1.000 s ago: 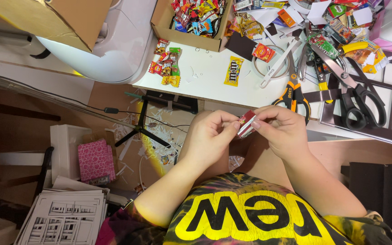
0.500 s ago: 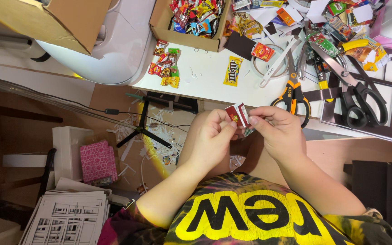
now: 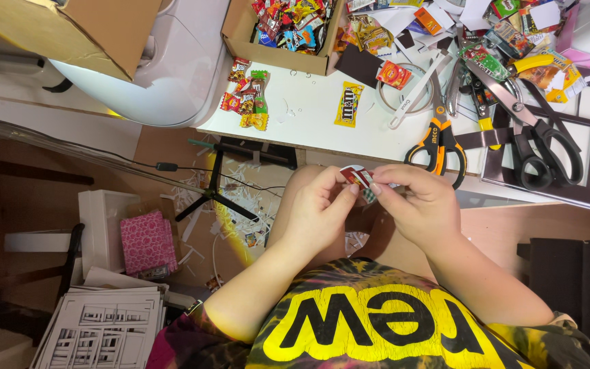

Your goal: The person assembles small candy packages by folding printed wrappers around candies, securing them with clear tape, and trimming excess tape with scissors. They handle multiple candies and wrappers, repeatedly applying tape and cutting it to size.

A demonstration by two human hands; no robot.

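My left hand [image 3: 319,208] and my right hand [image 3: 420,203] meet over my lap, just below the white table's [image 3: 308,126] front edge. Together their fingertips pinch a small red and white candy wrapper [image 3: 356,175], which is partly hidden by my fingers. Orange-handled scissors [image 3: 438,140] lie on the table right above my right hand. A yellow candy packet [image 3: 348,104] rests flat on the table beyond the wrapper.
A cardboard box [image 3: 240,31] full of mixed candies stands at the table's back. Black scissors [image 3: 537,147], a tape roll [image 3: 404,92] and loose wrappers crowd the right. Several small candies [image 3: 247,96] lie left. Paper scraps, a pink box [image 3: 146,240] and a paper stack [image 3: 104,328] sit on the floor.
Both hands have kept working the small wrapper between the fingertips; it was lifted and spread half a second ago and is now lower and more covered by my fingers.
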